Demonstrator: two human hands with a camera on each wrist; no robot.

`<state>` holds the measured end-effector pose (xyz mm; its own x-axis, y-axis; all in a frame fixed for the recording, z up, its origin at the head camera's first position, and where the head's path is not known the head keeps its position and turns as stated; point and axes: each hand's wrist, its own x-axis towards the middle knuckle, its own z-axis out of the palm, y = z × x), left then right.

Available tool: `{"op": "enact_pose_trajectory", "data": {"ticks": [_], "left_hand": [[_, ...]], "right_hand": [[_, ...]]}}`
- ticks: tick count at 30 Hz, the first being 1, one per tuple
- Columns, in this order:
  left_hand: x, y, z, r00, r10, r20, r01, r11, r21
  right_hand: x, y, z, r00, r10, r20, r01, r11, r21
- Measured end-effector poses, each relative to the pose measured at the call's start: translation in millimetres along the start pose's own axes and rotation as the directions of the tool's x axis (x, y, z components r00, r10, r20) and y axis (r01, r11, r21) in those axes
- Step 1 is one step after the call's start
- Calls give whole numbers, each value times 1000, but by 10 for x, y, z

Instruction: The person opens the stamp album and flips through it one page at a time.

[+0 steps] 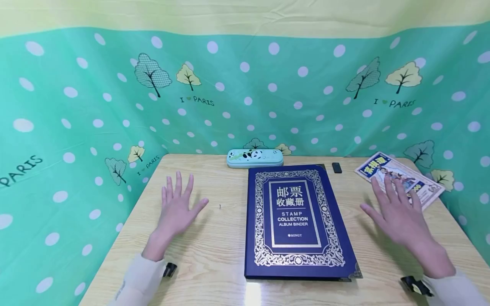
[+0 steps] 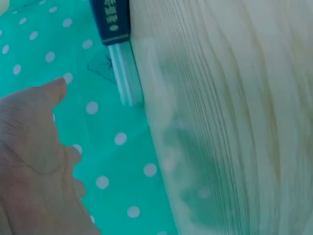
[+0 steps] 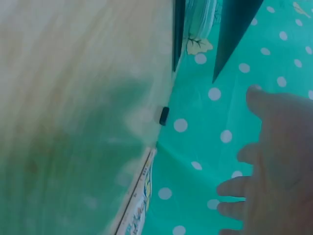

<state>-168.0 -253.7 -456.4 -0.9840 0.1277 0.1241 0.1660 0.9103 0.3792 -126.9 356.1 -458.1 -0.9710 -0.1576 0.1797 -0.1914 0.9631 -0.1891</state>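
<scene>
A dark blue stamp album (image 1: 294, 259) with silver ornament lies closed on the wooden table, between the two hands. To its left my left hand (image 1: 177, 212) hovers over the bare wood, fingers spread, holding nothing. My right hand (image 1: 402, 216) is held likewise on the album's right, fingers apart, its fingertips overlapping a printed booklet (image 1: 417, 187) in the head view. In the left wrist view the thumb of the left hand (image 2: 34, 156) points toward the album's spine (image 2: 111, 19). The right wrist view has the right hand (image 3: 279, 166) with nothing in its fingers.
Behind the album stands a light blue pencil case (image 1: 255, 158) with a panda on it. A small black rectangular object (image 1: 337, 168) lies between album and booklet, near the back edge. A green polka-dot curtain (image 1: 229, 102) hangs around the table (image 1: 214, 263).
</scene>
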Motion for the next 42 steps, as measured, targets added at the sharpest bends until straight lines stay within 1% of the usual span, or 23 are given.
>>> {"op": "enact_pose_trajectory", "data": {"ticks": [4, 7, 11, 15, 17, 21, 24, 27, 31, 35, 37, 38, 40, 42], "left_hand": [[-73, 160, 26, 999, 34, -37, -36, 998, -46], [-141, 337, 61, 999, 37, -33, -39, 996, -82], [-249, 590, 101, 999, 41, -3, -41, 990, -138], [-383, 810, 130, 997, 76, 24, -69, 975, -211], [-457, 911, 158, 995, 93, 47, -78, 966, -245], [-598, 1110, 233, 986, 123, 112, -85, 950, -301], [-667, 1240, 300, 973, 165, 159, -103, 936, -336], [-708, 1342, 375, 960, 208, 186, -130, 922, -364], [-754, 1438, 463, 940, 273, 206, -181, 908, -377], [-820, 1485, 527, 900, 339, 274, -235, 907, -351], [-846, 1493, 554, 882, 365, 300, -262, 907, -331], [-857, 1496, 563, 875, 374, 308, -273, 906, -323], [-866, 1490, 581, 870, 389, 302, -295, 903, -314], [-872, 1480, 594, 870, 395, 295, -305, 901, -308]], "right_hand": [[6, -71, 9, 997, -23, -67, 22, 1000, -12], [-10, -148, 21, 994, -31, -109, 35, 999, 36], [-58, -247, 58, 991, -14, -136, 35, 988, 150], [-90, -351, 88, 991, 21, -132, 12, 970, 242], [-105, -401, 91, 992, 32, -123, 6, 957, 292], [-140, -492, 84, 993, 35, -113, 13, 917, 399], [-152, -541, 88, 993, 30, -116, 27, 887, 461], [-151, -586, 105, 995, 32, -96, 24, 852, 523], [-158, -643, 140, 1000, 25, -18, -9, 788, 616], [-174, -691, 166, 998, 13, 59, -49, 743, 667], [-183, -707, 176, 998, 9, 70, -54, 737, 674], [-186, -712, 181, 998, 7, 69, -52, 735, 676], [-187, -717, 193, 998, 2, 64, -46, 721, 691], [-183, -717, 201, 998, -3, 60, -41, 701, 712]]}}
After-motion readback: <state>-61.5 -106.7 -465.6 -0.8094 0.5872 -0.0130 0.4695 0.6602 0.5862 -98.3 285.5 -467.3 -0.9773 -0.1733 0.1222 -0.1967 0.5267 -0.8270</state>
